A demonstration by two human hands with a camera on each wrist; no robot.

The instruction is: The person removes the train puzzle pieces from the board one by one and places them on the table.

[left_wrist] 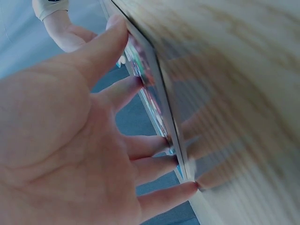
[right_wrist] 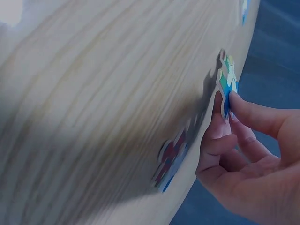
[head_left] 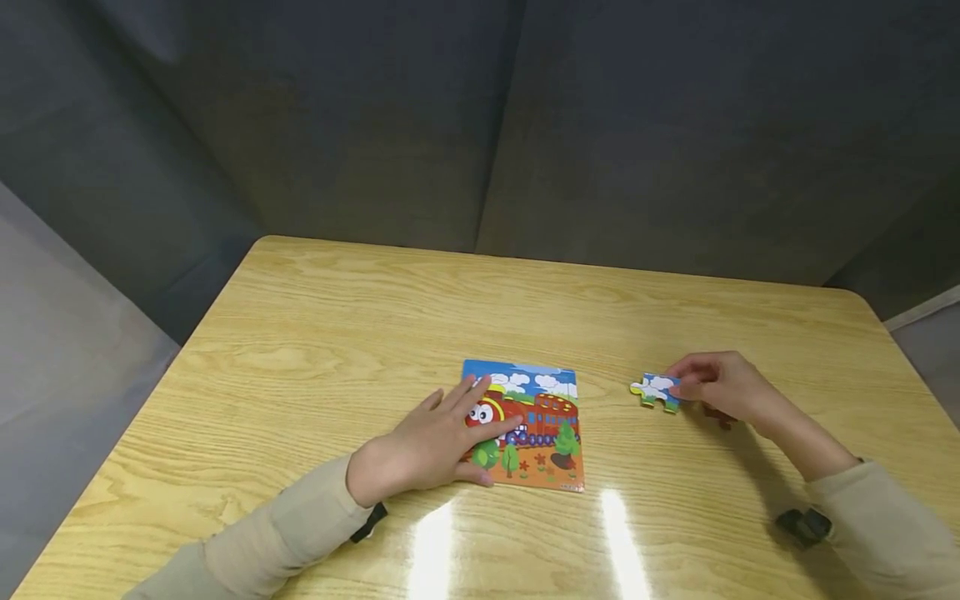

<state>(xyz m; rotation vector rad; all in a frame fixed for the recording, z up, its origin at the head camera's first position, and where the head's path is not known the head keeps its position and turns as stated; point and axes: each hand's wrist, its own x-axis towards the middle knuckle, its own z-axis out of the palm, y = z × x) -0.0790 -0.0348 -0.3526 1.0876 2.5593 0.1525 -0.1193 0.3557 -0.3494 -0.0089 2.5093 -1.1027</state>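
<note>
One train puzzle, one cloud piece.
We see left hand, lower centre, fingers apart on puzzle; right hand, lower right, pinching piece.

White-clouded, blue-and-green puzzle piece

Bare left hand fanned out palm-down, bare right hand in a pinch grip

So the left forearm in a long beige sleeve comes up from the lower left of the head view, skin showing past the cuff. The left fingers are pretty much straight and spread, tips down with the palm lifted, and the left thumb sticks out well apart from them. The right forearm in a matching beige sleeve angles in from the lower right, wrist bare. Over there the right thumb pinches opposite bent fingers, with at least one curled in toward the palm.
</note>
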